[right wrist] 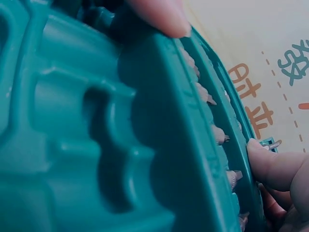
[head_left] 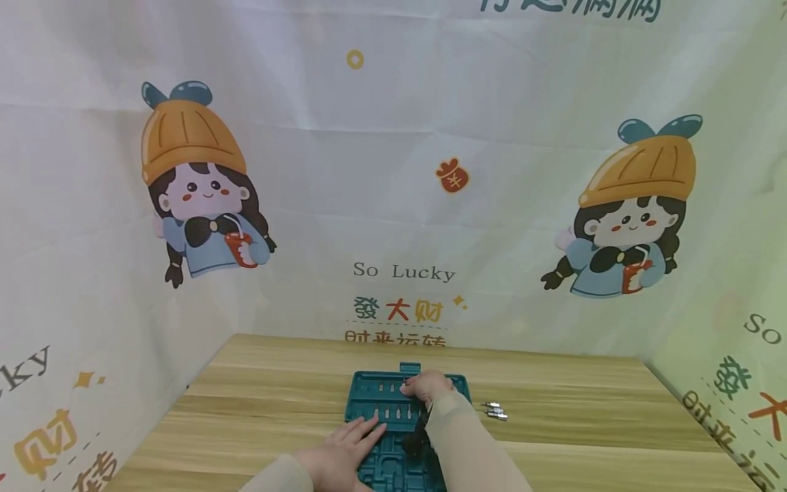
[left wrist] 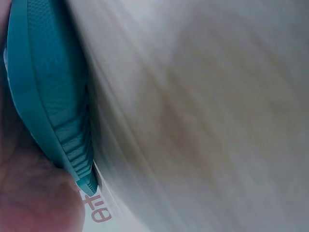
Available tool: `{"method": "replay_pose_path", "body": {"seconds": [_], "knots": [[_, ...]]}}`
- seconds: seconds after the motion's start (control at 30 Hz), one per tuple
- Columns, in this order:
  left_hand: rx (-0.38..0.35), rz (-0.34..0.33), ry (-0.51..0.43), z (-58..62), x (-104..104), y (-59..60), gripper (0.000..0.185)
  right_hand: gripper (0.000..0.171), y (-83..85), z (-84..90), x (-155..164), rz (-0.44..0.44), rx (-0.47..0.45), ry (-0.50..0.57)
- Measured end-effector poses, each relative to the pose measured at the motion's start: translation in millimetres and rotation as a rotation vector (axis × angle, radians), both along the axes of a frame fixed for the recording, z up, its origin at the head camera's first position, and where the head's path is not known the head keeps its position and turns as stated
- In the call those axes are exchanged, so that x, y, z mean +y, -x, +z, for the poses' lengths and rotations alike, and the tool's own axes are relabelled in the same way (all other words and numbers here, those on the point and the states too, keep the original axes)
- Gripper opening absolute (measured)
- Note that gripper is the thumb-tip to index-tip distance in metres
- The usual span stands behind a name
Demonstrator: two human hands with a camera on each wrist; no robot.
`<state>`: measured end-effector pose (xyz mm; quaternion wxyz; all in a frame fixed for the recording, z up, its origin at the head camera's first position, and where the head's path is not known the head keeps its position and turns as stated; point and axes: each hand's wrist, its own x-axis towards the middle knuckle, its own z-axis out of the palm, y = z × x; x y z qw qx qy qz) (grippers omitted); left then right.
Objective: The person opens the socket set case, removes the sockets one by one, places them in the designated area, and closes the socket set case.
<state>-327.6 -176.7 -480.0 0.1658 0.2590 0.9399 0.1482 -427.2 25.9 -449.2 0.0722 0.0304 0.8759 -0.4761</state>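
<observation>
Teal moulded-plastic case (head_left: 391, 454): one, open, long axis near-to-far, latch (head_left: 410, 367) pointing away. Loose silver-metal bits (head_left: 496, 415): apparently three. Left hand (head_left: 344, 451): fingers spread. Right hand (head_left: 433, 387): grip indeterminable.

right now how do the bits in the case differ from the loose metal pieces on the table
The bits sit in the case; the loose metal pieces lie on the table. The bits are spaced out in rows; the loose metal pieces are bunched together. Both are small.
</observation>
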Motion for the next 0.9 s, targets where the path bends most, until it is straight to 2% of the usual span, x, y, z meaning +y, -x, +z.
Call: {"method": "replay_pose_path", "body": {"seconds": [0.3, 0.47, 0.57, 0.67, 0.83, 0.9], "knots": [[-0.006, 0.003, 0.008, 14.4, 5, -13.7, 0.094, 0.012, -3.8, -3.4, -3, -0.036, 0.009, -0.016], [-0.003, 0.009, 0.015, 18.7, 7, -17.2, 0.093, 0.017, -5.0, -5.8, 0, -0.004, 0.053, -0.015], [0.001, 0.004, 0.018, 18.1, 7, -16.6, 0.093, 0.020, -5.1, -7.0, 3, 0.012, 0.061, 0.025], [-0.008, 0.003, 0.017, 13.0, 5, -12.5, 0.093, 0.021, -4.2, -8.1, 4, 0.023, 0.053, 0.065], [0.013, -0.009, 0.007, -8.6, -2, 2.8, 0.094, 0.022, -0.1, -8.9, 5, 0.075, 0.091, 0.041], [0.022, -0.011, 0.016, -12.3, -2, 5.9, 0.095, 0.023, 0.6, -9.2, 7, 0.097, 0.113, 0.028]]}}
